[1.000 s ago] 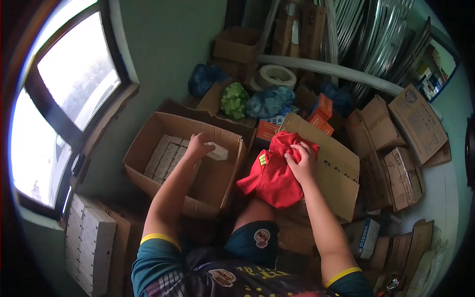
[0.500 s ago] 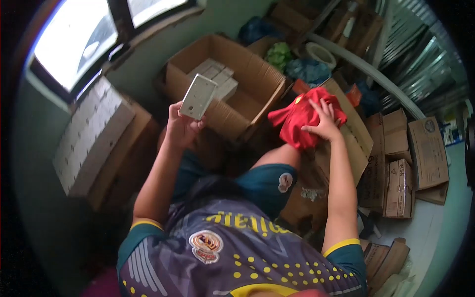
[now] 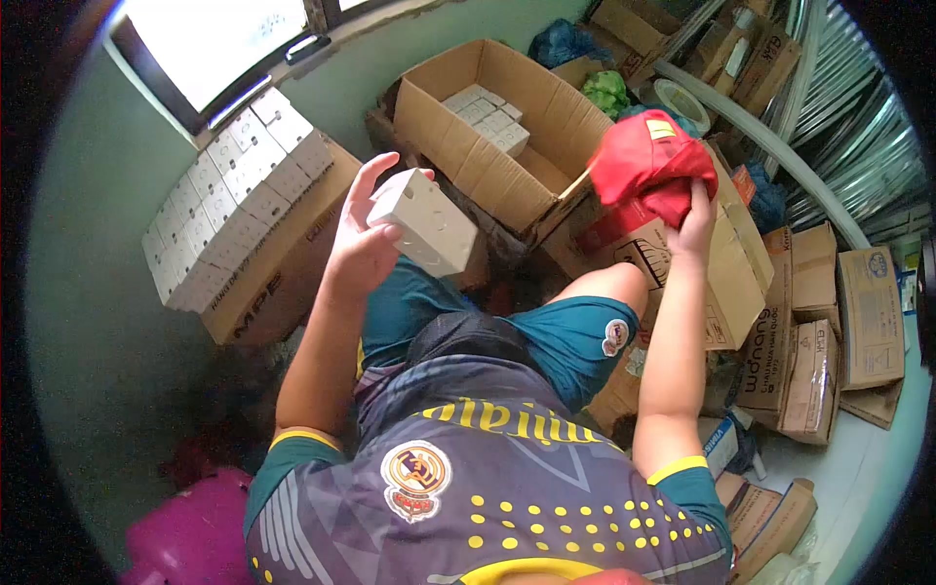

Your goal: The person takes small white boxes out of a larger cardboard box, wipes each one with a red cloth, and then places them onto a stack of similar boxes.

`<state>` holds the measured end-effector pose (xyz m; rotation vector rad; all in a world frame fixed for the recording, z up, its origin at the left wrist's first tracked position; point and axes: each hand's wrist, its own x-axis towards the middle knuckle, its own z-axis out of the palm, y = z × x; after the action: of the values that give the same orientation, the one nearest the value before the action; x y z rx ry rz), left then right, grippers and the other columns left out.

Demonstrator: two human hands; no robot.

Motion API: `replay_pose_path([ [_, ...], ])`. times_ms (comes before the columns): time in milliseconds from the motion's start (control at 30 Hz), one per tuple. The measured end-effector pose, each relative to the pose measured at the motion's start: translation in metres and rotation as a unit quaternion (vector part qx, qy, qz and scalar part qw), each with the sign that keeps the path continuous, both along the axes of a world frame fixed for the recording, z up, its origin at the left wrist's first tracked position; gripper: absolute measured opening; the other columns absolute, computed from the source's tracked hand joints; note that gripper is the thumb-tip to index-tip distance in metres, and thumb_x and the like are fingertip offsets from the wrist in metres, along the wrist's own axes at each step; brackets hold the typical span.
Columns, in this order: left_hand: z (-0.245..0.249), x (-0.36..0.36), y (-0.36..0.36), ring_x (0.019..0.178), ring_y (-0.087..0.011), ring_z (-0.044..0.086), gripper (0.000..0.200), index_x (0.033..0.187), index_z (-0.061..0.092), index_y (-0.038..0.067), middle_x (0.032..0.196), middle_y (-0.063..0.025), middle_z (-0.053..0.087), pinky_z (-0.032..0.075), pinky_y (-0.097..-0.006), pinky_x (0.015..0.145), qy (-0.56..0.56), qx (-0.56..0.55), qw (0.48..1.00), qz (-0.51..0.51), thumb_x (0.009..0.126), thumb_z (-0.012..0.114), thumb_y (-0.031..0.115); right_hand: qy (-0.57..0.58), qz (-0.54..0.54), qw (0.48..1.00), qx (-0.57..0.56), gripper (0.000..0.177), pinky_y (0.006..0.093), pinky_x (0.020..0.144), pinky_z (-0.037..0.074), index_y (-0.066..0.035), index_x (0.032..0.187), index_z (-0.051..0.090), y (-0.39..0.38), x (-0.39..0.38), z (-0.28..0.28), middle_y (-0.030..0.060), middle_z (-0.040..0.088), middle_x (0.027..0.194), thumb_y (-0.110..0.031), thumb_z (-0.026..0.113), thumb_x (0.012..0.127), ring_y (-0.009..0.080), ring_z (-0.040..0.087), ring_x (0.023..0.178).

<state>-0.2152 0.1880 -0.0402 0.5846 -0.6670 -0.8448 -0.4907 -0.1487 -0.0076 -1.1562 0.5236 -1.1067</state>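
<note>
My left hand [image 3: 359, 246] is closed around the edges of a white electrical box [image 3: 429, 222], a rectangular plastic block with round knockout marks on its sides. The box is tilted in front of my left knee. On the other side, my right hand [image 3: 692, 224] grips a bunched red cloth [image 3: 643, 166] with a yellow patch, held above an opened cardboard flap. The fingers of that hand are partly hidden by the cloth. Similar white boxes [image 3: 234, 171] stand stacked in rows to the left.
A large open carton [image 3: 468, 161] ahead holds several white boxes at its far left. The stack at left rests on a brown carton [image 3: 283, 263] below the window. Cardboard boxes [image 3: 809, 370] and long clear tubes [image 3: 858, 127] crowd the right. A magenta object [image 3: 190, 526] is at lower left.
The electrical box has turned from its flat face to show its sides and is lower. My right hand has gone from spread on the red cloth to gripping and lifting it. The view has shifted.
</note>
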Motion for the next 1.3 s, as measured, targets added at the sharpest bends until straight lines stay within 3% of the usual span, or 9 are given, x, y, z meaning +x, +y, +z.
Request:
replay_pose_path([
  [133, 0.032, -0.011, -0.036, 0.135, -0.036, 0.048, 0.099, 0.156, 0.027, 0.013, 0.145, -0.0206, 0.048, 0.042, -0.053, 0.111, 0.008, -0.091, 0.992, 0.088, 0.077, 0.085, 0.025, -0.122, 0.217, 0.969, 0.014, 0.076, 0.0529, 0.11, 0.043, -0.011, 0.154, 0.032, 0.087, 0.033, -0.014, 0.0123, 0.043, 0.153, -0.055, 0.053, 0.097, 0.0315, 0.047, 0.137],
  [333, 0.028, -0.053, -0.11, 0.128, -0.0249, 0.053, 0.055, 0.138, 0.045, 0.009, 0.143, -0.014, 0.051, 0.046, -0.0408, 0.107, 0.076, -0.095, 0.992, -0.011, 0.088, 0.068, 0.003, -0.016, -0.03, 0.984, -0.172, 0.057, 0.0326, 0.105, 0.042, -0.007, 0.134, 0.052, 0.193, 0.113, 0.01, 0.0093, 0.052, 0.134, -0.022, 0.078, 0.086, 0.0213, 0.053, 0.121],
  [433, -0.011, -0.055, -0.143, 0.125, -0.024, 0.055, 0.052, 0.138, 0.044, 0.007, 0.141, -0.013, 0.053, 0.048, -0.0366, 0.104, -0.031, -0.046, 0.997, 0.049, 0.092, 0.066, 0.003, 0.087, -0.147, 0.968, -0.185, 0.049, 0.0361, 0.101, 0.043, -0.007, 0.113, 0.062, 0.171, 0.098, 0.001, 0.0124, 0.056, 0.123, -0.023, 0.085, 0.074, 0.0247, 0.056, 0.115],
  [633, -0.055, -0.074, -0.158, 0.099, -0.0207, 0.068, 0.031, 0.126, 0.056, 0.004, 0.115, -0.0117, 0.066, 0.057, -0.0351, 0.087, 0.259, -0.032, 0.932, -0.253, 0.096, 0.062, 0.01, 0.166, -0.124, 0.873, -0.442, 0.037, 0.042, 0.093, 0.046, -0.004, 0.103, 0.066, 0.128, 0.066, -0.003, 0.0181, 0.06, 0.108, -0.039, 0.067, 0.091, 0.0339, 0.06, 0.105],
  [767, 0.016, -0.085, -0.123, 0.105, -0.0218, 0.067, 0.044, 0.131, 0.051, 0.003, 0.117, -0.0123, 0.066, 0.055, -0.0373, 0.093, 0.194, 0.105, 0.963, -0.156, 0.091, 0.067, 0.015, -0.073, -0.063, 0.969, -0.227, 0.041, 0.0359, 0.082, 0.051, 0.0, 0.102, 0.065, 0.097, 0.07, -0.035, 0.0088, 0.064, 0.102, -0.041, 0.063, 0.097, 0.0235, 0.063, 0.091],
  [967, 0.004, -0.052, -0.113, 0.12, -0.0284, 0.06, 0.048, 0.136, 0.047, 0.005, 0.13, -0.0123, 0.059, 0.049, -0.0483, 0.102, 0.146, 0.01, 0.984, -0.1, 0.093, 0.066, 0.014, 0.198, -0.087, 0.942, -0.256, 0.028, 0.0329, 0.077, 0.056, 0.0, 0.109, 0.065, -0.001, 0.031, -0.012, 0.0097, 0.068, 0.103, -0.026, 0.057, 0.103, 0.0187, 0.067, 0.09],
  [1200, 0.0, -0.045, -0.136, 0.13, -0.0312, 0.053, 0.055, 0.144, 0.039, 0.003, 0.143, -0.0188, 0.05, 0.042, -0.0465, 0.111, 0.251, -0.058, 0.966, 0.014, 0.107, 0.038, 0.045, -0.188, 0.11, 0.974, 0.069, 0.057, 0.0445, 0.102, 0.05, -0.005, 0.138, 0.052, 0.096, 0.079, -0.016, 0.013, 0.06, 0.132, -0.048, 0.05, 0.101, 0.0284, 0.062, 0.118],
  [1267, 0.019, -0.07, -0.146, 0.131, -0.0293, 0.051, 0.053, 0.144, 0.039, 0.003, 0.144, -0.0186, 0.048, 0.043, -0.0431, 0.11, 0.277, -0.042, 0.96, 0.014, 0.107, 0.043, 0.041, 0.028, 0.003, 0.965, -0.262, 0.064, 0.0457, 0.11, 0.041, -0.006, 0.145, 0.044, 0.13, 0.102, -0.025, 0.0151, 0.04, 0.152, -0.044, 0.06, 0.096, 0.0298, 0.044, 0.138],
  [1300, 0.019, -0.077, -0.147, 0.131, -0.0281, 0.051, 0.051, 0.143, 0.04, 0.003, 0.142, -0.0178, 0.05, 0.043, -0.041, 0.11, 0.275, -0.024, 0.961, -0.001, 0.107, 0.045, 0.038, 0.133, -0.112, 0.811, -0.558, 0.071, 0.0473, 0.11, 0.039, -0.004, 0.146, 0.041, 0.168, 0.114, 0.019, 0.0191, 0.032, 0.156, -0.038, 0.072, 0.091, 0.0327, 0.038, 0.142],
])
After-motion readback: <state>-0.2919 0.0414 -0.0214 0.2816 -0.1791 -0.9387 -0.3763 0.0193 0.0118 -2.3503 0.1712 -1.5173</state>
